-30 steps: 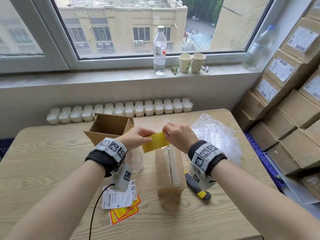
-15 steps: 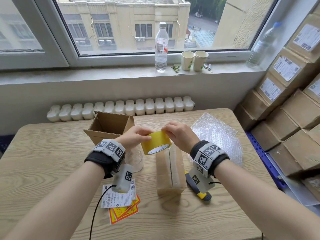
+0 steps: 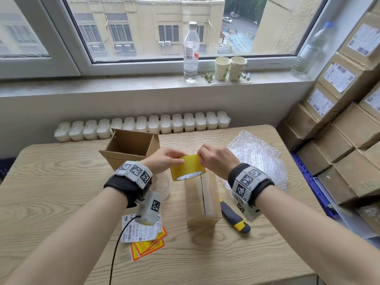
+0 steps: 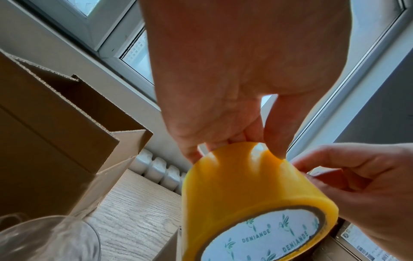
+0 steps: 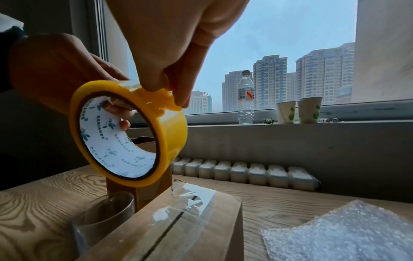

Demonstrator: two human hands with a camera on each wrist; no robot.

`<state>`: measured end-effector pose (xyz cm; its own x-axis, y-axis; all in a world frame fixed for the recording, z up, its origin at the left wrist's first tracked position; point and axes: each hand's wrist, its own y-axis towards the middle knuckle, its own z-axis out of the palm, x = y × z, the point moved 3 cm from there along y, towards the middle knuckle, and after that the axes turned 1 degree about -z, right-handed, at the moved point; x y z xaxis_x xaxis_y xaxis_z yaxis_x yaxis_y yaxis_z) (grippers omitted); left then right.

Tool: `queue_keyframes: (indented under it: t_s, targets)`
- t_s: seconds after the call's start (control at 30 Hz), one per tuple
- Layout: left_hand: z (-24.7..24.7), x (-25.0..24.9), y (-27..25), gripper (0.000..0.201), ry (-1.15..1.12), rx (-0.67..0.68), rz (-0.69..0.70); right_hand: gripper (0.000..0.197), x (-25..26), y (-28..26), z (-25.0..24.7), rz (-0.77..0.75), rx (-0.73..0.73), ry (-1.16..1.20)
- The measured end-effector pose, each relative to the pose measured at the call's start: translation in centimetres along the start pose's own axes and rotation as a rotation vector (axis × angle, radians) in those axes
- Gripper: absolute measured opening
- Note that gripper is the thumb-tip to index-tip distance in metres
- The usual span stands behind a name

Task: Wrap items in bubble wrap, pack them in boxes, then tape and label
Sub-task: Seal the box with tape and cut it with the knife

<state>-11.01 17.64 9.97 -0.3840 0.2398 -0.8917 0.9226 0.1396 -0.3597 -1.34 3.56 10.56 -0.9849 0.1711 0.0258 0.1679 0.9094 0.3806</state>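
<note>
The yellow roll of packing tape [image 3: 188, 170] hangs above the closed, taped brown cardboard box [image 3: 202, 199] at the counter's [image 3: 51, 182] centre. The left hand [image 3: 164, 161] grips it from nine o'clock, a finger through the core; the right hand's [image 3: 216, 160] fingers [image 5: 178, 95] pinch the peeled free end. Light and stiff, probably; the film is thin and sticky, best held by that edge.

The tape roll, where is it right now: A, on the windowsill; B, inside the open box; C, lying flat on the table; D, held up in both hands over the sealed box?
D: both hands, left and right, hold the tape roll above the sealed box.
</note>
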Motion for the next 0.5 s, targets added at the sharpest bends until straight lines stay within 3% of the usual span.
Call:
queue_keyframes:
  t_s: [0.2, 0.37, 0.5]
  targets:
    - [0.2, -0.3, -0.1, 0.022, 0.026, 0.037, 0.001, 0.027, 0.2, -0.4, 0.0, 0.038, -0.079, 0.098]
    - [-0.1, 0.1, 0.0, 0.031, -0.025, -0.043, -0.015, 0.019, 0.0, -0.8, -0.1, 0.112, -0.140, 0.207]
    - [-0.4, 0.2, 0.0, 0.034, -0.015, -0.047, -0.014, 0.009, -1.1, -0.9, 0.1, 0.241, -0.091, 0.372]
